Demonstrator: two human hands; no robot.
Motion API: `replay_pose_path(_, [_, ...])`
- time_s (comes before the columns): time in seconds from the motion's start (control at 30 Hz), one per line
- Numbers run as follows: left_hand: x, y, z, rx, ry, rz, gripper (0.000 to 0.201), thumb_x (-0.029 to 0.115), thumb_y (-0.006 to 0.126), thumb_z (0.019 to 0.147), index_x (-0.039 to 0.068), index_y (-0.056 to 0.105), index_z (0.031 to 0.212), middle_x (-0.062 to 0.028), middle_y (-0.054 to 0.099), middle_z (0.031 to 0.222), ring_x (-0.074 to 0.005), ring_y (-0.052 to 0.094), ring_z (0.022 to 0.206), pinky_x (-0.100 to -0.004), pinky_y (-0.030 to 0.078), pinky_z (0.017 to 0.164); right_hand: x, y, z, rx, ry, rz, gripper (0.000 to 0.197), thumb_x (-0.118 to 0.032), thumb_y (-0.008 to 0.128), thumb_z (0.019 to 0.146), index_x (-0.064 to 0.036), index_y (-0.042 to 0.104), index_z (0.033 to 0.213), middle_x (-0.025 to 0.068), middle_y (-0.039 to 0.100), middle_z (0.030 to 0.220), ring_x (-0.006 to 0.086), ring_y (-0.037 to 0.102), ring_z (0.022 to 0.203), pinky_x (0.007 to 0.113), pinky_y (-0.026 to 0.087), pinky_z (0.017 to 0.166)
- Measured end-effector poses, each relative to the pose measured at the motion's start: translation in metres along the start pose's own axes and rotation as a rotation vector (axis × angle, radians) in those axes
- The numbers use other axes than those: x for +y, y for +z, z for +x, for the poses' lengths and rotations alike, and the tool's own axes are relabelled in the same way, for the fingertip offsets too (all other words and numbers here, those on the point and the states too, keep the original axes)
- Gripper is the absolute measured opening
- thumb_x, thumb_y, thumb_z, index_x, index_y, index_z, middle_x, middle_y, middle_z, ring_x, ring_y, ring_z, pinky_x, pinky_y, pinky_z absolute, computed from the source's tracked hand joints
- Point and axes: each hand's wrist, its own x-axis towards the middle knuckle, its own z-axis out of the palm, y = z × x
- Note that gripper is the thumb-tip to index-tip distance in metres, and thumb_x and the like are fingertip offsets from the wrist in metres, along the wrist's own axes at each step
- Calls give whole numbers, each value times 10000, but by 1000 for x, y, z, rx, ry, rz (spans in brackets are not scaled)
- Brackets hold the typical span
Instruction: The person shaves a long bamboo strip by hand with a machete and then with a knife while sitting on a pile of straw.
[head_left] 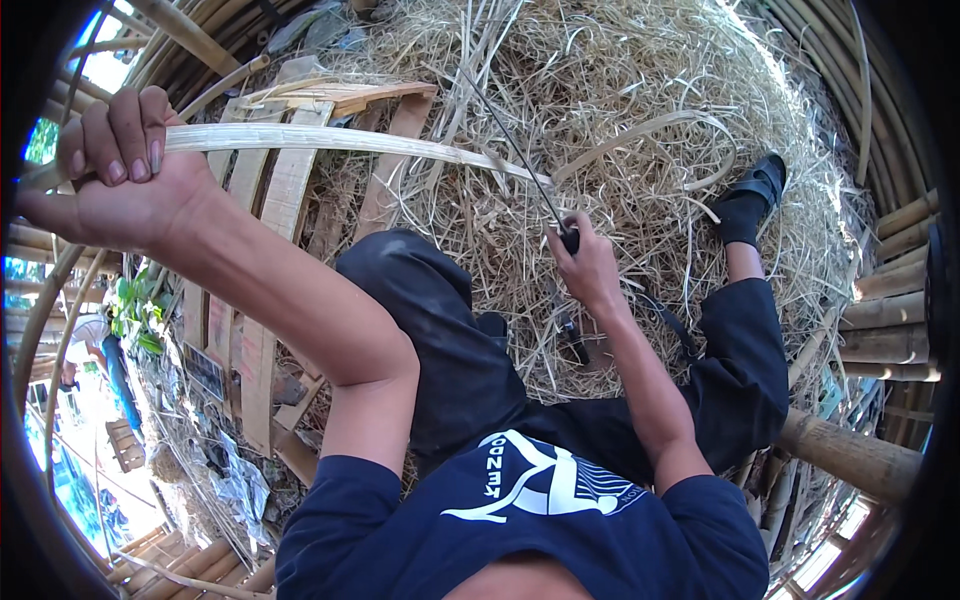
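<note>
Left hand: my left hand point(130, 180) is up at the upper left, fingers curled tightly into a fist around one end of the bamboo strip.
Bamboo strip: the pale, flat bamboo strip point(340, 140) runs from my fist rightward across the slats, bowing slightly, and meets the blade near the middle of the view.
Right hand: my right hand point(590, 262) is lower, right of centre, its fingers closed about the black handle point(571, 241) of the knife.
Knife: the long, thin knife point(541, 193) slants up and to the left from my grip, its blade crossing the strip's right end.
Curl: just beyond the blade a thin bamboo ribbon point(640, 132) loops out to the right; I cannot tell whether it joins the strip.
Ground: dry bamboo shavings point(620, 75) lie in a thick, tangled layer.
Slats: a wooden pallet point(292, 180) lies to my left, partly beneath the strip.
Legs: my dark trousers point(430, 310) are spread, with a black sandal point(765, 183) on my right foot.
Right edge: a thick bamboo pole point(850, 455) lies beside my right leg.
</note>
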Motion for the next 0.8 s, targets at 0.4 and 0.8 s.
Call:
replay_pose_path(0.4, [-9, 2, -8, -41, -45, -135, 386, 187, 433, 885, 174, 285, 529, 54, 210, 408, -62, 154, 336, -210, 149, 388, 165, 45, -15, -11, 272, -401, 410, -365, 563, 867, 6, 505, 1033, 299, 616, 841, 469, 606, 788, 539, 479, 698])
replay_pose_path(0.8, [-21, -8, 3, 8, -60, -166, 370, 102, 499, 827, 184, 276, 543, 59, 199, 404, -61, 133, 335, -221, 147, 394, 155, 27, 3, -361, 574, 580, 309, -350, 563, 907, -85, 465, 781, 8, 452, 537, 102, 426, 386, 281, 378, 379])
